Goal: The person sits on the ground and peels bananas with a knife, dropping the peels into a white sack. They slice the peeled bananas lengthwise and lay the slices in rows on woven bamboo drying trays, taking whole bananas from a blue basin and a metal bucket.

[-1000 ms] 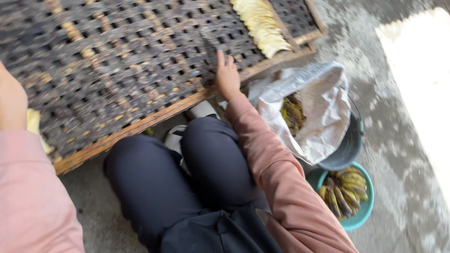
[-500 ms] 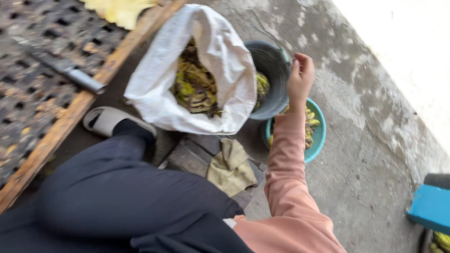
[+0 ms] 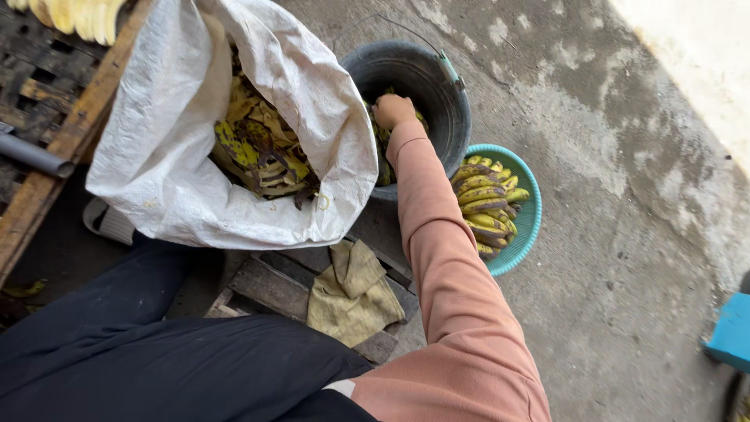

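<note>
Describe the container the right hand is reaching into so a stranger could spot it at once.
Start at the big white sack of peels. Right beside it stands a dark round bucket with the right hand inside. Unlike the shallow teal bowl of bananas next to it, it is deep and grey-black.

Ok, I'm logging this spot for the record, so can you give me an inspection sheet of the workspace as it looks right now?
Surface: rough grey concrete floor, stained, sunlit at the upper right.
Job's things: dark round metal bucket; turquoise plastic basin of spotted yellow-green bananas beside it.
Clutter: white woven sack of banana peels; crumpled olive cloth on a low wooden stool; woven drying rack with pale slices.
Hands: right hand inside the bucket, grip hidden; left hand not in view.
Cables: nothing seen.
Surroundings: blue object at the right edge.
</note>
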